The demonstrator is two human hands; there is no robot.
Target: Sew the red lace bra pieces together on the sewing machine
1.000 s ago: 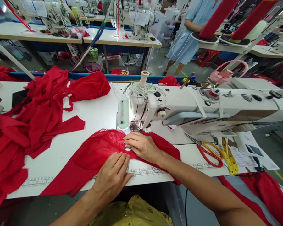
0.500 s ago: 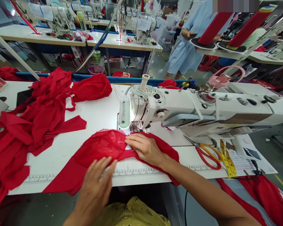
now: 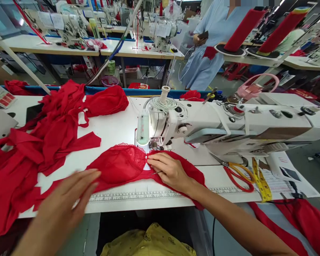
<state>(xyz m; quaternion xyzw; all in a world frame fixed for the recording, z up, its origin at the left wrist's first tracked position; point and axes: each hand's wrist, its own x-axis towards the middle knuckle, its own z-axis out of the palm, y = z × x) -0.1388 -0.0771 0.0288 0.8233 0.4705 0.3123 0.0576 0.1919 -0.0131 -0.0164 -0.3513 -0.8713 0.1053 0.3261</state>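
Observation:
A red lace garment piece (image 3: 120,165) lies on the white table in front of the sewing machine's needle (image 3: 156,144). My right hand (image 3: 169,170) rests flat on the piece just right of the needle, fingers extended and pressing the fabric down. My left hand (image 3: 66,199) hovers over the table's front left edge, motion-blurred, fingers stretched out and holding nothing, close to the piece's lower left corner.
A white sewing machine (image 3: 229,121) spans the table's right. A heap of red fabric (image 3: 42,131) covers the left. Red-handled scissors (image 3: 234,170) and a yellow tape measure (image 3: 261,177) lie at right. A person in pale blue (image 3: 205,60) stands behind.
My left hand has left the red piece and swung left toward the table's front left edge. My right hand stays on the fabric by the needle.

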